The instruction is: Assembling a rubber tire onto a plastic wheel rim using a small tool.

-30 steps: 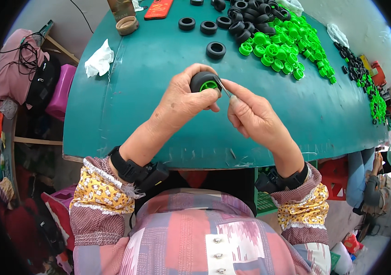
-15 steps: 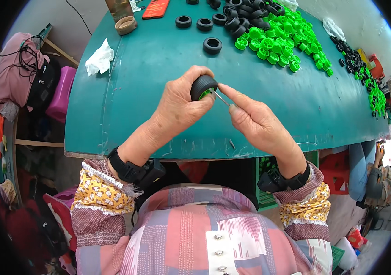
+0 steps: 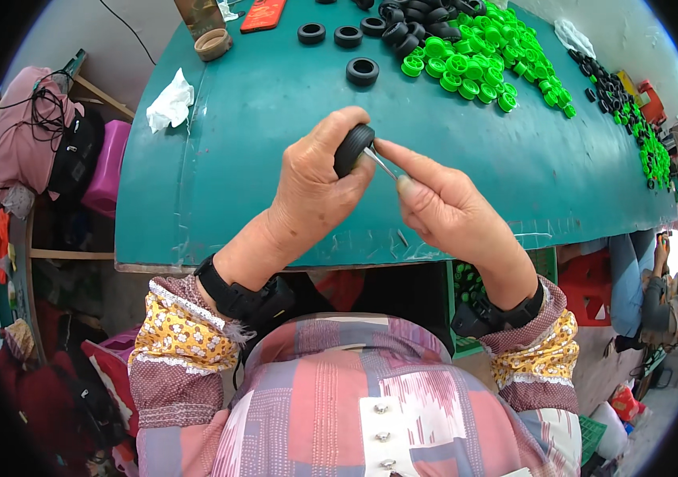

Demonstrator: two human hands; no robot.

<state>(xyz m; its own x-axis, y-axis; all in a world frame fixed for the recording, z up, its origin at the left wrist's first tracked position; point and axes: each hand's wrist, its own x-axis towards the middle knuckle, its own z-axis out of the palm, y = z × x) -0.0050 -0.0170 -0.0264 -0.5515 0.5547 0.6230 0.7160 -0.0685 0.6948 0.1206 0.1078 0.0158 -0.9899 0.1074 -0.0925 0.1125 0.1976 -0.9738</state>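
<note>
Left hand [image 3: 315,181] gripping tyre [image 3: 352,151], dark pieces [image 3: 467,281] in crate [image 3: 546,267]

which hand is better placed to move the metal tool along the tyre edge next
Probably the right hand: it holds the metal tool, whose tip is at the edge of the black tyre. The left hand is gripping that tyre.

Open table [image 3: 561,171] lies right of the right grip [image 3: 446,203]; beyond, black tyres [image 3: 418,16] and green rims [image 3: 482,60] block the far side; left, crumpled tissue [image 3: 170,102].
</note>
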